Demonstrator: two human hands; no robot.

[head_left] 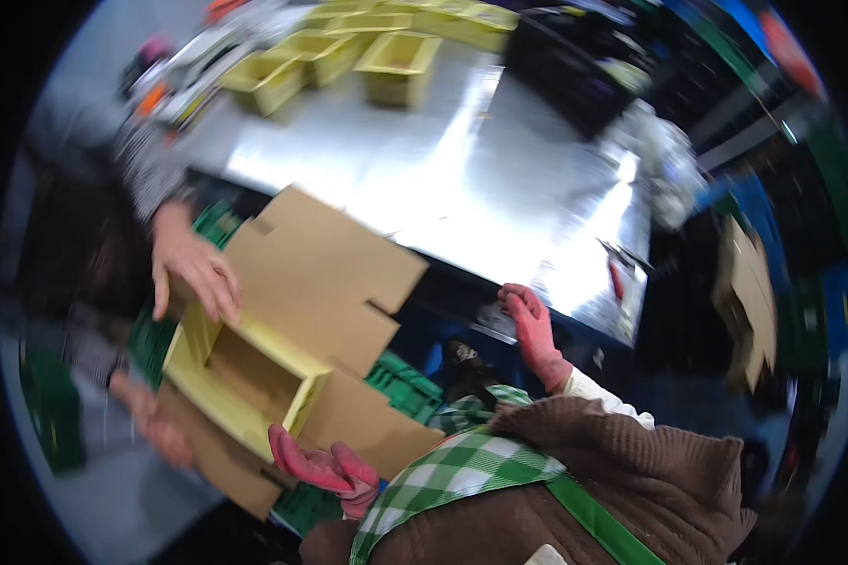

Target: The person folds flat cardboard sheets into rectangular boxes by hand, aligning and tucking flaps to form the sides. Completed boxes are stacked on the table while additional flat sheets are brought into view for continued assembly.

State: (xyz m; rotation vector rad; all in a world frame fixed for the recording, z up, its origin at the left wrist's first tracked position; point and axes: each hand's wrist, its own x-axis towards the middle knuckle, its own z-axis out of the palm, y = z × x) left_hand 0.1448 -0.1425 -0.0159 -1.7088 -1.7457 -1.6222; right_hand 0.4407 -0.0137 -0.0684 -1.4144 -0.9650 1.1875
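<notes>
My left hand, in a pink glove, is beside the near corner of a yellow open-topped box, palm up with its fingers apart and nothing in it. That yellow box rests in an opened cardboard box whose flaps spread outward. Near the metal table's front edge, my right hand, also pink-gloved, is raised with fingers loosely bent and holds nothing I can see. Another person's bare hand reaches over the far left rim of the yellow box; their other hand, blurred, is at the left cardboard flap.
Green crates lie under the cardboard. Several yellow boxes stand at the far side of the shiny metal table. A red-handled tool lies at its right edge, with clear plastic wrap behind. Folded cardboard stands at the right.
</notes>
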